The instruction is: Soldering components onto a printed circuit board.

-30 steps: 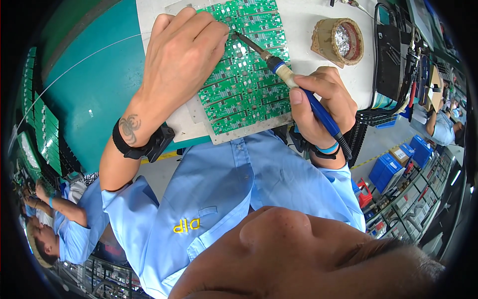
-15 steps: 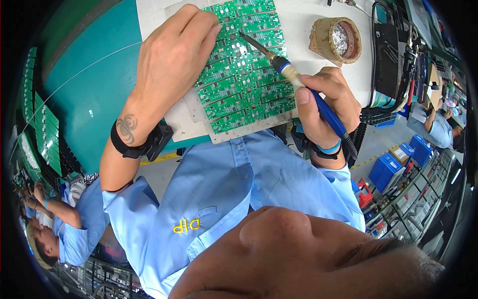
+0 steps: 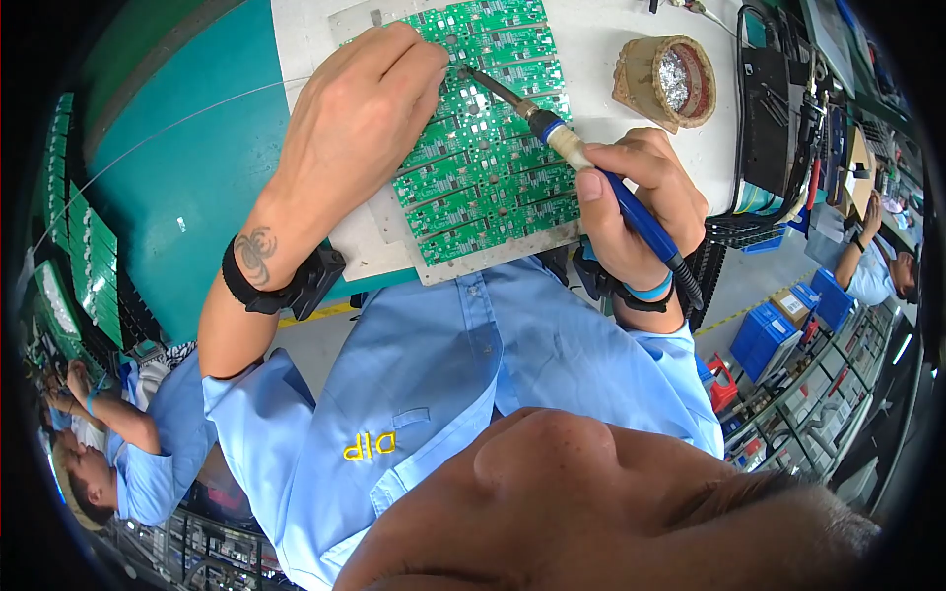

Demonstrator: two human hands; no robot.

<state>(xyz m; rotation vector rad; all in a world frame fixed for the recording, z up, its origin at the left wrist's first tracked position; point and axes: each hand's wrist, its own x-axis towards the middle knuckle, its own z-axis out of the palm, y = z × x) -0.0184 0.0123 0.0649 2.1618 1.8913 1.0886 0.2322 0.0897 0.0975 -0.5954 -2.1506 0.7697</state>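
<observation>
A panel of green circuit boards (image 3: 483, 163) lies on a pale flat plate (image 3: 463, 264) in front of me. My right hand (image 3: 645, 202) is closed around the blue handle of a soldering iron (image 3: 564, 141), whose dark tip touches or nearly touches the panel's upper part. Over the panel's left side, my left hand (image 3: 370, 113) pinches a thin solder wire (image 3: 197, 116). That wire trails away to the left, and a short end shows beyond my fingers beside the iron's tip. My fingertips are partly hidden behind the hand.
Right of the panel stands a round brown pot (image 3: 658, 84) with silvery shreds inside. Farther right are a black stand (image 3: 774, 108) and cables. A green mat (image 3: 187, 177) covers the bench at left, near more green boards (image 3: 94, 261). Co-workers sit on both sides.
My left hand has shifted slightly right and down across the panel, bringing the wire along. The iron's tip has moved a little left. At right, a co-worker's arm has moved.
</observation>
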